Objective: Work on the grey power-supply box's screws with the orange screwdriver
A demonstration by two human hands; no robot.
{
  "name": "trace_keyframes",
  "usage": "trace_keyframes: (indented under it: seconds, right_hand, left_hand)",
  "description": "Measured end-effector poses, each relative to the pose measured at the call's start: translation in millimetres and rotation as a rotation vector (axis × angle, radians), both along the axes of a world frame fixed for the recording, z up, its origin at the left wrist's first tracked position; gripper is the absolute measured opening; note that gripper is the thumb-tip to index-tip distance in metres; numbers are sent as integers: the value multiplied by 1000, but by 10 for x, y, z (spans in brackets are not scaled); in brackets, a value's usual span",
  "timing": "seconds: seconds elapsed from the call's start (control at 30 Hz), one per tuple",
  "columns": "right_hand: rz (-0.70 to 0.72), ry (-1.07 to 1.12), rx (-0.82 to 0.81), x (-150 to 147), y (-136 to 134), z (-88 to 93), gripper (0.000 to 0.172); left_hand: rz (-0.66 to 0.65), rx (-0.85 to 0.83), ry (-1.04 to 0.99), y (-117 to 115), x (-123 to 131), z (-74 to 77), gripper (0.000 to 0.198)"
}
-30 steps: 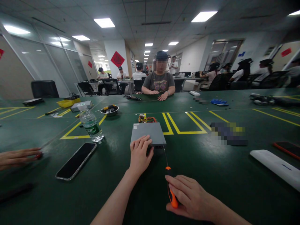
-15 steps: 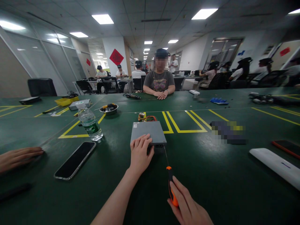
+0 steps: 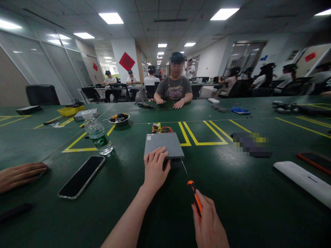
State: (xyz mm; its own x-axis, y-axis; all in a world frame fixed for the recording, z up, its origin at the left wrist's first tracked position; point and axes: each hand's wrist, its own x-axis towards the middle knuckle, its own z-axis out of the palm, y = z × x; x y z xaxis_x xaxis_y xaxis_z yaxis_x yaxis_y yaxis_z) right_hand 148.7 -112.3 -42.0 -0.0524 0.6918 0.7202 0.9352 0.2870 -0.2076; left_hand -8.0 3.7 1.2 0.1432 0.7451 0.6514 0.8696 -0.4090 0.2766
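A flat grey metal box [image 3: 163,144] lies on the green table [image 3: 232,193] in front of me. My left hand [image 3: 155,168] rests on its near left corner, fingers spread flat over the lid and front edge. My right hand [image 3: 209,225] is wrapped round the orange and black handle of a screwdriver [image 3: 195,198]. The thin shaft slants up and left, and its tip touches the box's near right edge. A bundle of coloured wires [image 3: 160,129] lies just behind the box.
A black phone [image 3: 81,176] and a water bottle [image 3: 98,134] lie to the left. Another person's hand [image 3: 20,174] rests at the left edge. A long white device [image 3: 302,179] and a red-edged phone [image 3: 314,161] lie right. A person [image 3: 174,89] sits opposite.
My right hand has slid back toward me and turned the screwdriver handle to the right. The shaft now slants instead of pointing straight at the box. My left hand has stayed put.
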Motion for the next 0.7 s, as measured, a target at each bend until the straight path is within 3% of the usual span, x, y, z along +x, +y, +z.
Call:
trace_keyframes:
  seconds: [0.1,0.27,0.43,0.7]
  right_hand:
    - [-21,65,-93,-45,-5,26,35]
    - [94,209,-359,-42,-19,44,31]
    - [-14,217,-285,-27,-13,72,44]
    - [-29,-7,-65,67,37,198,34]
  left_hand:
    - [-5,0,-3,-2,3,7,22]
    - [-7,7,-5,1,2,10,22]
    - [-6,5,2,-3,-1,11,22]
    - [-1,8,11,-4,-1,15,22]
